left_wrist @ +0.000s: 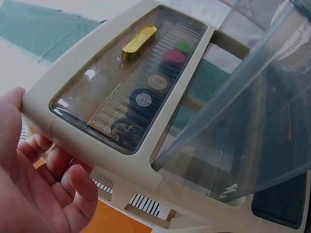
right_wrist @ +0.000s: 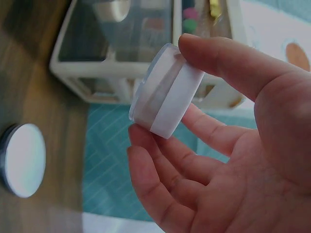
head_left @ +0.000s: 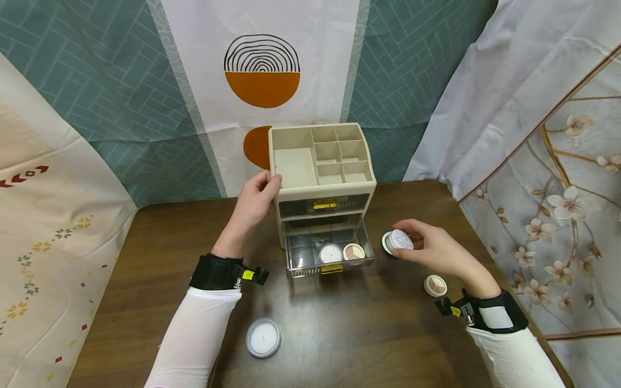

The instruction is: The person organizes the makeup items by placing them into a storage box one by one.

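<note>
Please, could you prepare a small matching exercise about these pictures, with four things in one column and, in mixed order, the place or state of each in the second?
Column one:
1. left hand
2. right hand
3. upper drawer
4. lower drawer

Column two:
A. pulled open
B. holding a small white container
C. closed
D. gripping the side edge of the organizer

Right pairs: 1-D, 2-B, 3-C, 4-A
</note>
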Available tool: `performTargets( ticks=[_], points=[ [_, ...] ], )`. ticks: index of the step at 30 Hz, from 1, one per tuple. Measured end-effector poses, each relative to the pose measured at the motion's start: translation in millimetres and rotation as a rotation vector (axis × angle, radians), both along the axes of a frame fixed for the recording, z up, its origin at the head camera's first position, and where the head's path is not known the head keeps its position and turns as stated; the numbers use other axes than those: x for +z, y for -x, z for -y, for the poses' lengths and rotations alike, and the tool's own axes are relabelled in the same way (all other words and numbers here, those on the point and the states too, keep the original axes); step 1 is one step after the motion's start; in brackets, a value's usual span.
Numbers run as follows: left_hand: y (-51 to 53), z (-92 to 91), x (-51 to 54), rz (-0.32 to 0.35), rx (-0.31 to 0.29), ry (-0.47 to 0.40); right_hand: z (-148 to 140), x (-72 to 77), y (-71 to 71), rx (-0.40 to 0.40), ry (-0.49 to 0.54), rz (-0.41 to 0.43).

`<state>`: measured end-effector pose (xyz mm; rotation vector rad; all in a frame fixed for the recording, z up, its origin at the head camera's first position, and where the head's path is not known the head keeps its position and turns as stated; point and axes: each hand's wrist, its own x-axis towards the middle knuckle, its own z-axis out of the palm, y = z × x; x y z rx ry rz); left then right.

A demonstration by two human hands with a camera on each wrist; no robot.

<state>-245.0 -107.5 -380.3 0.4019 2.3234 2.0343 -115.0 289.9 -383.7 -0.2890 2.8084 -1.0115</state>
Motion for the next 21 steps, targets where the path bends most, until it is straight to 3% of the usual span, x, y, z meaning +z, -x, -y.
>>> performTargets(
  ticks=[13,21],
  points=[
    [-0.5,-0.1,0.9,0.005,-0.001,0.008,31.7,23.6,1.9,0.072,0.112,-0.028],
    [-0.6,-0.4,0.7,0.008,-0.005,0.001,52.0,24.2,8.2,0.147,0.096,-0.063]
  ],
)
